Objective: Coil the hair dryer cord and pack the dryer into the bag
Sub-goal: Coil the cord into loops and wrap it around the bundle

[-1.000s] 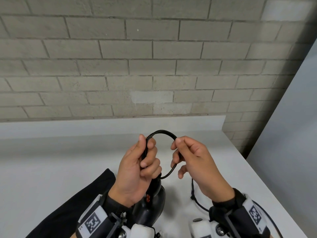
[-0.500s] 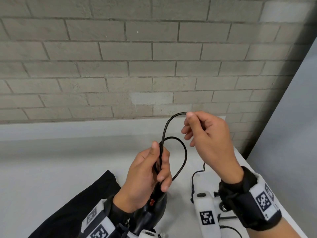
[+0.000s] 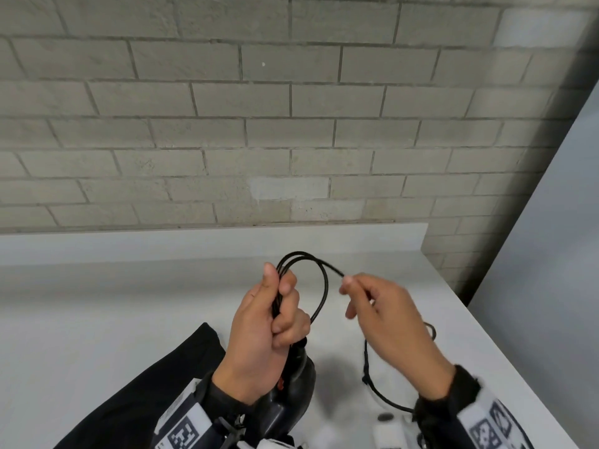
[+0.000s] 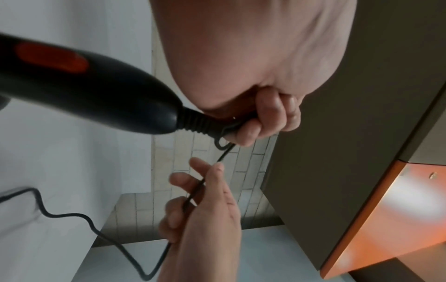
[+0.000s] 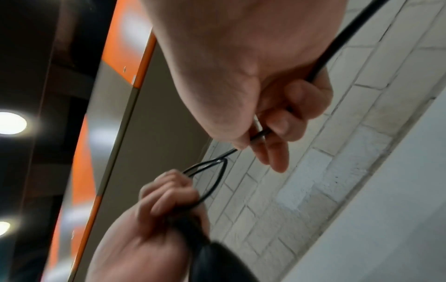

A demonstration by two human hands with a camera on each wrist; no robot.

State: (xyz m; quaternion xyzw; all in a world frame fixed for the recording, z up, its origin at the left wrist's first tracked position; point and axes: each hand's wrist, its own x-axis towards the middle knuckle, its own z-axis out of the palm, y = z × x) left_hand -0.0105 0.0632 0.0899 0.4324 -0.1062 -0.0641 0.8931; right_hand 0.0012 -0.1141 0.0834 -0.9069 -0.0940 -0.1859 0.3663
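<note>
1. Nearest, at the tabletop's front edge, lay a flat, matte black fabric bag, apparently not yet in use; whether it was open could not be told.
2. Beside it, the glossy black plastic hair dryer hung below the left hand, its ribbed strain-relief collar just under the fist.
3. That hand's fingers were curled tight round the gathered loops of the thin, smooth black rubber cord, probably so the coil kept its shape.
4. The right hand pinched the cord between thumb and fingertip, other fingers loose, likely feeding the next loop.
5. Slack cord trailed toward the white tabletop's right edge.
</note>
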